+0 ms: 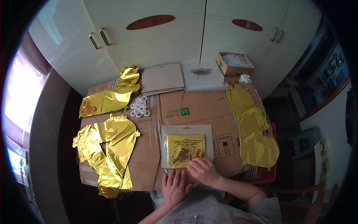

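A flat gold foil packet (185, 149) in a clear printed bag lies on a pale backing card (208, 130) with a hang slot at its top. My left hand (174, 188) rests at the card's lower edge, its fingers stretched out and lying flat. Curled at the packet's lower right corner is my right hand (203, 171), its thumb and fingers pressed together. Whatever those fingertips pinch is hidden. Loose gold foil balloons (106, 145) are spread at the left, and more gold foil balloons (255, 130) are stacked at the right.
Flattened cardboard (194, 100) covers the table. Toward the back sit white rings (140, 107), grey-brown cards (163, 77), a white plastic-wrapped stack (205, 80) and a small box (235, 64) with clear plastic inside. Cabinet doors (156, 41) stand behind. A red tray (274, 136) shows beneath the right side.
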The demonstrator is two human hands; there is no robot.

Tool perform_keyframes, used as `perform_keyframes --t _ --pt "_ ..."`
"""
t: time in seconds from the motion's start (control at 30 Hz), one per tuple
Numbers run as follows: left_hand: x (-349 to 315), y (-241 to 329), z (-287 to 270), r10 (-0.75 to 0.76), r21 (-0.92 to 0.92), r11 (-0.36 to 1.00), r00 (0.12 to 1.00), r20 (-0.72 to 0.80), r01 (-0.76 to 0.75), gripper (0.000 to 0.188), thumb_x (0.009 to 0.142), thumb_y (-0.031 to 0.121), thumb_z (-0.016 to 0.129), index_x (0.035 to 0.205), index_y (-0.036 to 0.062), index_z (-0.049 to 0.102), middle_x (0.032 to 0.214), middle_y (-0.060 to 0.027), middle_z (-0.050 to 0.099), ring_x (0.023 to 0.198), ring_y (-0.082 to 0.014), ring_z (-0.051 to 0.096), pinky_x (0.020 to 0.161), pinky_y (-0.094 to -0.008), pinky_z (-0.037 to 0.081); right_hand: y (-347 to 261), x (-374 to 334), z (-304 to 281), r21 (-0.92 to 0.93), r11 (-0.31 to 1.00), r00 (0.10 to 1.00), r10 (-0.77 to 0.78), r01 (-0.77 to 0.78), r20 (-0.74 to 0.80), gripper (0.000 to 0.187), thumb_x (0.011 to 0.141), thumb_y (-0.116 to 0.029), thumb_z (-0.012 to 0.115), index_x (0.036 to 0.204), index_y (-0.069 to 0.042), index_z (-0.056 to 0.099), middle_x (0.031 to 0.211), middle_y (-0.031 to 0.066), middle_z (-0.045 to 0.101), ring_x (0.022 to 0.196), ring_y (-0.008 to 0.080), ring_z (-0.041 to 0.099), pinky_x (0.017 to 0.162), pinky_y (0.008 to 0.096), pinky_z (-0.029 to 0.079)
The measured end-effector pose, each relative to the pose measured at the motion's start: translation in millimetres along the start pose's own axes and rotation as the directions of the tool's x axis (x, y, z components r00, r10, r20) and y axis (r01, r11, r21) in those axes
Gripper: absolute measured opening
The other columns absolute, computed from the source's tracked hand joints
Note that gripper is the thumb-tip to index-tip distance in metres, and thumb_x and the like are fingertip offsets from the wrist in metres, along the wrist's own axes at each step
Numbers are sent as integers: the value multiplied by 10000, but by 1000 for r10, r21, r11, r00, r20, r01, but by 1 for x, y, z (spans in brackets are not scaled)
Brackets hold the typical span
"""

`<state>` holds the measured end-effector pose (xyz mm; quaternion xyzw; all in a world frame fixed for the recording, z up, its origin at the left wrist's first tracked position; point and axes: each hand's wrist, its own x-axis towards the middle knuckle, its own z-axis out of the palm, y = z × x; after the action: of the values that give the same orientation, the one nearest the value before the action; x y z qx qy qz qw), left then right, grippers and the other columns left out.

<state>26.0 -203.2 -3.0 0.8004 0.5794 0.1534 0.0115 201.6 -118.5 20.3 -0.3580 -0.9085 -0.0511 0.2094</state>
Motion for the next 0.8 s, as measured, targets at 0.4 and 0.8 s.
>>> perform_keyframes --t 0.4,0.8 --pt "6 2 -10 -32 -26 999 999 3 32 578 812 434 688 1273 93 615 1257 -113 586 1239 -314 506 1063 -540 356 13 -2 3 47 999 999 -22 24 -31 138 803 -196 608 930 -140 608 950 -1 572 955 170 592 787 317 513" --pt "18 -3 -16 -20 -62 998 998 -59 16 549 799 365 710 1271 105 609 1102 -70 591 1026 -252 551 865 -419 414 27 -3 5 -75 966 960 -254 246 -114 148 798 -192 622 934 -134 613 968 16 643 860 150 629 672 279 517"
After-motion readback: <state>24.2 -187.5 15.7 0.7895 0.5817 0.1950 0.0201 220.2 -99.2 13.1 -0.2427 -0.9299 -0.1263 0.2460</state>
